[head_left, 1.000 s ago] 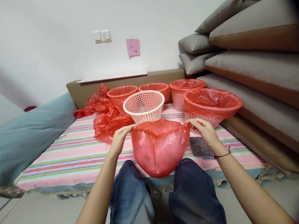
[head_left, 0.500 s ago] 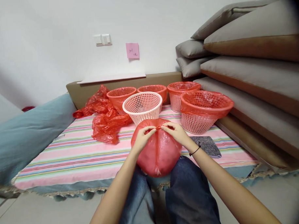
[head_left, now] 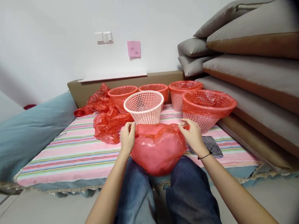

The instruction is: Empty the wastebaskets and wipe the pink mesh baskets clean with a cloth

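A puffed-out red plastic bag [head_left: 158, 151] rests against my knees at the edge of the striped sheet. My left hand [head_left: 127, 137] pinches its upper left edge, and my right hand [head_left: 191, 133] pinches the upper right edge. Between the hands the bag's top is stretched wide; what lies inside cannot be made out. Right behind it stands a pale pink plastic basket [head_left: 143, 105] with no bag over it. To the left lies a crumpled heap of red plastic bags [head_left: 107, 121].
Several baskets lined with red bags, such as the lined basket [head_left: 208, 105], stand around the bare one. A grey cloth [head_left: 211, 146] lies right, partly behind my right hand. Stacked cushions [head_left: 255, 65] rise at the right; a blue bolster [head_left: 34, 132] lies left.
My hands have moved apart from the middle of the bag's top to its two sides. The bag's gathered top is now spread wide.
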The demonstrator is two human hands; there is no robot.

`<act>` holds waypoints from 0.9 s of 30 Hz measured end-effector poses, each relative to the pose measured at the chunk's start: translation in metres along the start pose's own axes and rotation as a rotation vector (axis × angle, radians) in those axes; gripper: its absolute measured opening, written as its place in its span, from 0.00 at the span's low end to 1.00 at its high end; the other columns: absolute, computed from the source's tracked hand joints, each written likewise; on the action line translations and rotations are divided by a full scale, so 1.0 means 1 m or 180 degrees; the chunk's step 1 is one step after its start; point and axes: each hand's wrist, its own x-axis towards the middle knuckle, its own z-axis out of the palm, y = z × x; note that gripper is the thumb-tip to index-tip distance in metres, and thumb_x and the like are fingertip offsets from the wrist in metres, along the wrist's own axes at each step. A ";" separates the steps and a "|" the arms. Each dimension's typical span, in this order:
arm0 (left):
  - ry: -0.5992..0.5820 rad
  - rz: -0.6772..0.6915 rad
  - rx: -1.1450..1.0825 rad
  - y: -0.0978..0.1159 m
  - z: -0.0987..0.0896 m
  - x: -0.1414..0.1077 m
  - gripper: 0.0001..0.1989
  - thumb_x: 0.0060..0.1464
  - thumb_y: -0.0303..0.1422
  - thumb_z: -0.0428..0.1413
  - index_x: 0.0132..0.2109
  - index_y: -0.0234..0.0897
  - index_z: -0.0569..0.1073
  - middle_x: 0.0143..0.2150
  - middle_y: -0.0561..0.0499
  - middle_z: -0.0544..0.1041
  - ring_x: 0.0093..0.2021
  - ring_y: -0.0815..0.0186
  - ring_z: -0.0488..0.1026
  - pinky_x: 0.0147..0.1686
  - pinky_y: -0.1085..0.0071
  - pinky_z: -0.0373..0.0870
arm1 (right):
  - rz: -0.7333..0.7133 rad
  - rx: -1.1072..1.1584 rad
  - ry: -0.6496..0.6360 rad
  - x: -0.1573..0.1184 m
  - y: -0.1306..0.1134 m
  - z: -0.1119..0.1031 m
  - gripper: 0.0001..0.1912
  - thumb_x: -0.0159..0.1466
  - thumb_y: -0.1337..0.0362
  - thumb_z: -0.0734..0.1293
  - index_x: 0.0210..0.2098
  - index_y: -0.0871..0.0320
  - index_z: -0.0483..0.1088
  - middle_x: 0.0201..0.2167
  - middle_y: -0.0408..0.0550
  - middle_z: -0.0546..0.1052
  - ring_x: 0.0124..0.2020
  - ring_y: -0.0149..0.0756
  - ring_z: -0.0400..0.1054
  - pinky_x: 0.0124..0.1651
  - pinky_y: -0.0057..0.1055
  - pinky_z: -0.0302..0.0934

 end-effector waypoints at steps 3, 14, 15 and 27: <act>0.0091 0.0584 0.0947 0.009 -0.027 0.008 0.11 0.61 0.40 0.51 0.39 0.38 0.71 0.39 0.47 0.77 0.42 0.60 0.73 0.46 0.67 0.66 | -0.0460 -0.1020 0.0799 0.002 -0.011 -0.027 0.17 0.62 0.67 0.64 0.49 0.59 0.73 0.47 0.59 0.74 0.51 0.54 0.65 0.56 0.54 0.57; -0.2484 0.1081 0.2708 0.031 0.001 0.015 0.09 0.42 0.20 0.57 0.28 0.37 0.76 0.32 0.43 0.78 0.38 0.54 0.76 0.43 0.63 0.66 | -0.1325 -0.1607 -0.2293 0.022 -0.028 0.007 0.14 0.55 0.76 0.68 0.39 0.57 0.77 0.35 0.50 0.80 0.37 0.42 0.72 0.41 0.33 0.60; -0.2500 0.1128 0.2640 0.035 -0.002 0.018 0.08 0.41 0.20 0.56 0.27 0.38 0.76 0.32 0.44 0.78 0.38 0.55 0.75 0.41 0.65 0.66 | -0.1400 -0.1593 -0.2271 0.027 -0.028 0.004 0.13 0.55 0.77 0.67 0.35 0.57 0.77 0.34 0.49 0.79 0.35 0.40 0.71 0.38 0.32 0.58; -0.2438 0.1021 0.1935 0.077 -0.019 0.056 0.07 0.38 0.22 0.58 0.22 0.39 0.71 0.22 0.53 0.71 0.26 0.63 0.67 0.30 0.69 0.59 | -0.1599 -0.1266 -0.2641 0.077 -0.080 -0.053 0.12 0.51 0.72 0.71 0.35 0.55 0.72 0.28 0.40 0.74 0.27 0.32 0.64 0.30 0.27 0.52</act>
